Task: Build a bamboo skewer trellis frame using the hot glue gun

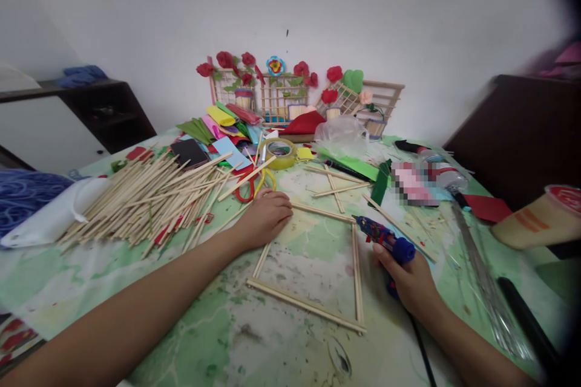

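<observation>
A square frame of light wooden sticks (306, 304) lies flat on the table in front of me. My right hand (411, 281) is wrapped round a blue glue gun (385, 239), whose nozzle points at the frame's far right corner, touching it or just above it. At the far left corner rests my left hand (267, 217), its fingers curled together over the end of the far stick; what they pinch is hidden. Several loose sticks (336, 188) lie beyond the frame.
A big pile of sticks (140, 199) covers the left. Behind are scissors (245, 184), a tape roll (279, 153), coloured paper (220, 116) and stick trellises with paper flowers (284, 81). A cup (540, 217) and wires (485, 284) lie right.
</observation>
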### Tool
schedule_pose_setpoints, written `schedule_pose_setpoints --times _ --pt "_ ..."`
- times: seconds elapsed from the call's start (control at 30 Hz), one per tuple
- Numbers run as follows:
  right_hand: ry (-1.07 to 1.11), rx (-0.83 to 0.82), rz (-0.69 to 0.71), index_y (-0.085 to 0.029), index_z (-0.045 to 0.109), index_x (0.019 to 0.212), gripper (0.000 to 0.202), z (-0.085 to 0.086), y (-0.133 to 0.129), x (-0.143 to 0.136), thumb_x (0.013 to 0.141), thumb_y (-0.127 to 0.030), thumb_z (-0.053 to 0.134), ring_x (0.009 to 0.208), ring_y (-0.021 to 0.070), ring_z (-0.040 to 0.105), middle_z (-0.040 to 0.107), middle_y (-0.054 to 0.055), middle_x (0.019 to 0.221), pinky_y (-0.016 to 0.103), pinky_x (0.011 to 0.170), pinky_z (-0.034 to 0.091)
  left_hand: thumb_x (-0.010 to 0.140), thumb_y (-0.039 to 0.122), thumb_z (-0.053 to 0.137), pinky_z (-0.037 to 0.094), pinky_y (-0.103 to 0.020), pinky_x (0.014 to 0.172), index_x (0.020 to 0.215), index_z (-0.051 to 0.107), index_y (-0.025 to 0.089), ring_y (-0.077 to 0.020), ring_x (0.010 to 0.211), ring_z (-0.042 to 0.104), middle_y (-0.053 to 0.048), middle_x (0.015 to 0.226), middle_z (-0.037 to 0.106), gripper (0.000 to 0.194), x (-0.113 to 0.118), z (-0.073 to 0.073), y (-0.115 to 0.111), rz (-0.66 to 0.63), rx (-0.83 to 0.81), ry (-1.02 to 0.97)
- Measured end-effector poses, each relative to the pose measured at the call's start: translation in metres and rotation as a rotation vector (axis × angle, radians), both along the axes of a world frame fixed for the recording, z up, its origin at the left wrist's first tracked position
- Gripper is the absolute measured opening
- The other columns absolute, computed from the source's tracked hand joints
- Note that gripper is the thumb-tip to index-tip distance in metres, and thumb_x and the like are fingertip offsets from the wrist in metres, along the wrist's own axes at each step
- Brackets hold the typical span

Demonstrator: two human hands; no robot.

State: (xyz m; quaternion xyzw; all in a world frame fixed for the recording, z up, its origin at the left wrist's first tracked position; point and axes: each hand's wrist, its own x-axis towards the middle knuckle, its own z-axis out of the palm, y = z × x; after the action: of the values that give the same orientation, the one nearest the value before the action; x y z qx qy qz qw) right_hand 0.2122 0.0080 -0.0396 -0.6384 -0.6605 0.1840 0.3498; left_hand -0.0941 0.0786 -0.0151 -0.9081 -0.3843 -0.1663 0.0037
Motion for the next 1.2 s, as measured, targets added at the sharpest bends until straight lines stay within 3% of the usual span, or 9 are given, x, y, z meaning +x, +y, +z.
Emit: schedule_pose_setpoints --times 0.4,0.7,0.97,1.2 --pt "-0.043 -0.015 -0.026 -0.020 0.054 0.057 0.050 0.001 0.000 0.001 0.079 -0.063 0.046 0.054 0.0185 0.050 0.052 0.001 0.053 0.028 0.050 0.040 0.090 0.023 0.044 0.028 -0.044 0.100 0.090 0.067 0.020 -0.0212 0.107 0.054 -0.005 0.100 0.069 0.023 -0.002 -0.003 0.001 0.012 0.053 -0.061" --pt "-0.022 0.005 -0.015 -0.019 0.059 0.060 0.048 0.002 -0.001 0.000 0.079 -0.061 0.048 0.054 0.0192 0.054 0.055 0.002 0.053 0.028 0.051 0.042 0.090 0.023 0.043 0.034 -0.043 0.098 0.089 0.068 0.019 -0.0225 0.104 0.054 -0.006 0.097 0.069 0.026 -0.012 -0.003 0.009 0.135 0.098 -0.118" --pt "-0.040 0.003 -0.010 -0.019 0.056 0.057 0.049 0.000 0.000 0.001 0.081 -0.061 0.046 0.049 0.0170 0.048 0.050 0.001 0.049 0.027 0.045 0.036 0.089 0.021 0.043 0.033 -0.045 0.098 0.089 0.068 0.019 -0.0231 0.103 0.054 -0.006 0.096 0.069 0.025 -0.008 -0.004 0.007 0.106 0.089 -0.083" --pt "-0.039 0.022 0.003 -0.019 0.057 0.057 0.048 -0.001 0.000 0.002 0.081 -0.059 0.047 0.052 0.0173 0.050 0.053 0.001 0.051 0.027 0.049 0.039 0.089 0.022 0.043 0.033 -0.046 0.098 0.089 0.068 0.019 -0.0237 0.105 0.054 -0.007 0.096 0.069 0.026 -0.009 -0.004 0.008 0.107 0.060 -0.089"
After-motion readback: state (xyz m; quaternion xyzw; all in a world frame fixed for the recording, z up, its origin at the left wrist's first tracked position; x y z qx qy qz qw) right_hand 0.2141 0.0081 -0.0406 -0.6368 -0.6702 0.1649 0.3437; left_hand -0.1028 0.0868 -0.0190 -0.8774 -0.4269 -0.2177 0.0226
